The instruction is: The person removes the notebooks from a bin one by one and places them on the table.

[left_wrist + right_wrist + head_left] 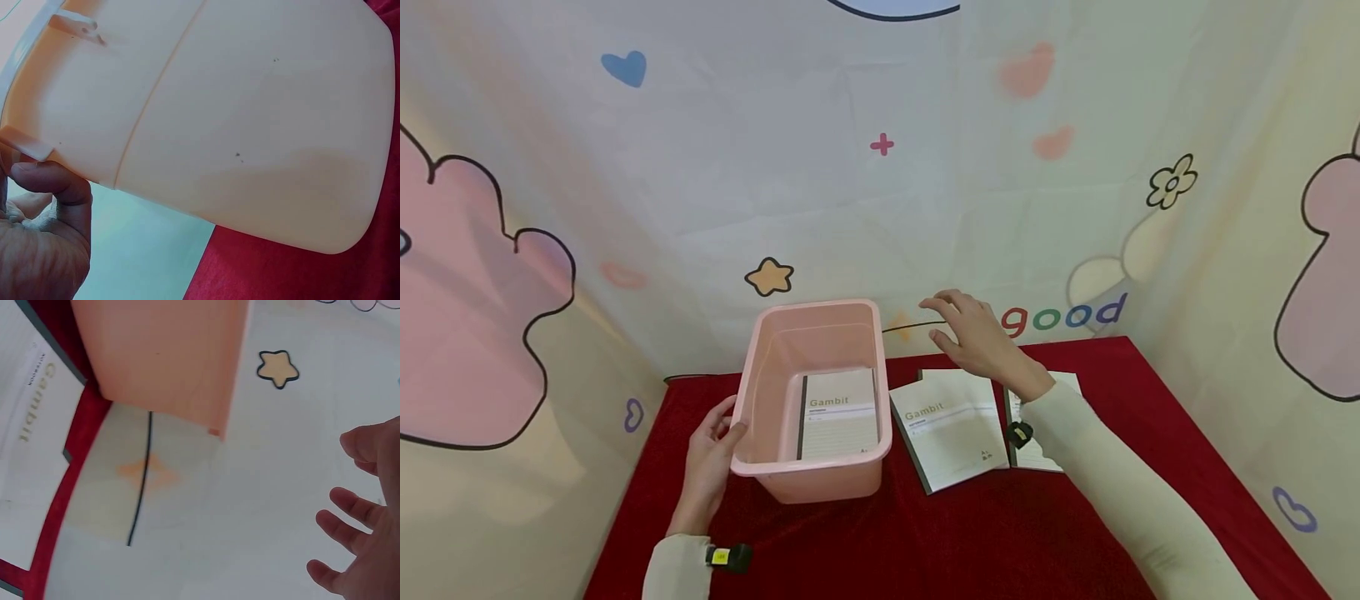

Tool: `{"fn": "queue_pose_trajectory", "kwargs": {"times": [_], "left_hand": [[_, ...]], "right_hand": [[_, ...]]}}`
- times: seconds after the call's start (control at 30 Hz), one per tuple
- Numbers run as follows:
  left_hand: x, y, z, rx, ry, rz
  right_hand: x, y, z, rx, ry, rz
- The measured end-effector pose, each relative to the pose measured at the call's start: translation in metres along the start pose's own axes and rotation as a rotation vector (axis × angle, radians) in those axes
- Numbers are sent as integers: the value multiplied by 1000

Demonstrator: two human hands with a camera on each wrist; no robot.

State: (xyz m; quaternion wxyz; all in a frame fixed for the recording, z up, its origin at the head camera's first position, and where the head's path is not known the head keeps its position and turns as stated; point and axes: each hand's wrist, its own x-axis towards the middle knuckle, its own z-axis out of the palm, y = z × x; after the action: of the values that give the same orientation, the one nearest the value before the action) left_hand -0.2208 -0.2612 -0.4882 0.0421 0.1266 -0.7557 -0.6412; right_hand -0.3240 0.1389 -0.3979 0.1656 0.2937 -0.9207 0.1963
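A pink plastic basin (820, 483) stands left of centre, a white notebook (838, 417) marked Gambit lying inside it. My left hand (711, 458) grips the basin's left rim; the left wrist view shows a curled finger (53, 178) under the rim. In the air above and behind the notebooks is my right hand (977, 333), fingers spread and loosely bent, holding nothing. Beneath it, a Gambit notebook (955, 433) overlaps another notebook (958, 377) to the right of the basin. A further notebook (1036, 454) lies partly hidden under my right forearm.
Red cloth (835, 550) covers the table. A pale printed curtain (820, 192) with hearts, stars and letters hangs close behind and along both sides. Each wrist wears a dark strap device, such as the right one (1019, 434).
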Motion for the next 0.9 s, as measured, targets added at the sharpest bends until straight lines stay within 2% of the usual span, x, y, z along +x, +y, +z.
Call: {"fn": "queue_pose_trajectory", "kwargs": {"times": [0.2,0.47,0.9], "left_hand": [[-1,0,-2,5,-7,-6],[0,1,-4,-6,-3,-3],[0,0,-1,-1,-4,5]], "right_hand": [[-2,-18,-20,-21,29,-41],[2,-49,-41,-24,110,-147],[34,-94,-40,13,157,-272]]}}
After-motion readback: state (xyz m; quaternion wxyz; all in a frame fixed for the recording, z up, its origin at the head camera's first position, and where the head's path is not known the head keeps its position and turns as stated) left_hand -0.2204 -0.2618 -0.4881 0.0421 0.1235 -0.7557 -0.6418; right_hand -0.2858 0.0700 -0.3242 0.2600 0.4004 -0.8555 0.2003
